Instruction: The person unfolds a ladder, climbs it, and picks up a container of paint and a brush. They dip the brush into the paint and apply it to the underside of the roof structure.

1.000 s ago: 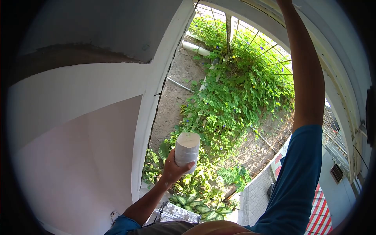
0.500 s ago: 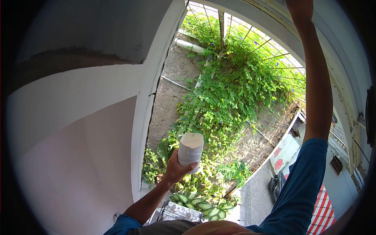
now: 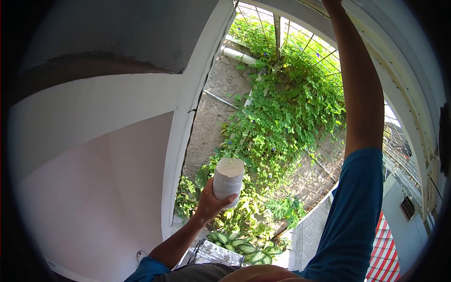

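A cut-open whitish plastic container [image 3: 228, 181] stands upright in my left hand [image 3: 214, 201], whose fingers wrap round its lower part. Its open top faces me, and pale material shows inside. My right arm in a blue sleeve reaches up along the right side to the white frame [image 3: 399, 80]. Of my right hand [image 3: 332, 3] only the wrist end shows at the top edge; its fingers are out of view.
A white post [image 3: 181, 122] with a dark cable rises left of centre, beside a pale wall [image 3: 94, 188]. Beyond are green climbing plants [image 3: 286, 108], a metal grid, a paved path [image 3: 307, 237] and a speckled surface [image 3: 216, 254] below.
My right arm has swung left along the top frame, and its hand has mostly left the view. The scene has shifted slightly right; my left hand still holds the container in the same place.
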A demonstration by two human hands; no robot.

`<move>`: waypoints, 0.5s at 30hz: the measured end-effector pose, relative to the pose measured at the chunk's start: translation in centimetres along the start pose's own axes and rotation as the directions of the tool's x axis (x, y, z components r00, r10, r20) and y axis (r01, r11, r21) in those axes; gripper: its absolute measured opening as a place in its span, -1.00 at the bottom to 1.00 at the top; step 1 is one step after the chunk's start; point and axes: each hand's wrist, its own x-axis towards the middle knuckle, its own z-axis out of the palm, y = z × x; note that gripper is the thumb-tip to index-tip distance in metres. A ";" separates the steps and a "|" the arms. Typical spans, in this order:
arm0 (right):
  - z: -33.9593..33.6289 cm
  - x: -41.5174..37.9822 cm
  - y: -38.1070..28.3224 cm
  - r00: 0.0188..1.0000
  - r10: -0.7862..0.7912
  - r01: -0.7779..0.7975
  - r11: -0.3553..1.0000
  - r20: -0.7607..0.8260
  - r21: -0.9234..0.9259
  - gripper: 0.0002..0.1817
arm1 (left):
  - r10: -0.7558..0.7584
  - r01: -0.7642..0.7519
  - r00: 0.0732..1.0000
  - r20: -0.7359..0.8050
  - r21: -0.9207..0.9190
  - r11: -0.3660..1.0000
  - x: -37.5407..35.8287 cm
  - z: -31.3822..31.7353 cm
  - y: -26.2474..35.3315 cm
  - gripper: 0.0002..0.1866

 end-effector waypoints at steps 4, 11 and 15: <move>-4.8 1.1 -2.7 0.994 -0.066 0.078 0.986 0.085 -0.146 -0.79 | 0.016 -0.016 1.000 -0.001 -0.022 1.000 0.0 -0.3 0.4 -0.23; -3.8 0.2 -2.2 0.989 -0.092 0.091 0.996 0.115 0.010 -0.80 | -0.012 0.012 1.000 0.011 0.018 1.000 0.1 0.2 0.3 -0.23; -6.2 -0.3 0.4 0.981 -0.166 0.170 0.985 0.101 -0.033 -0.81 | 0.008 -0.008 1.000 0.021 0.003 1.000 0.4 0.9 0.2 -0.22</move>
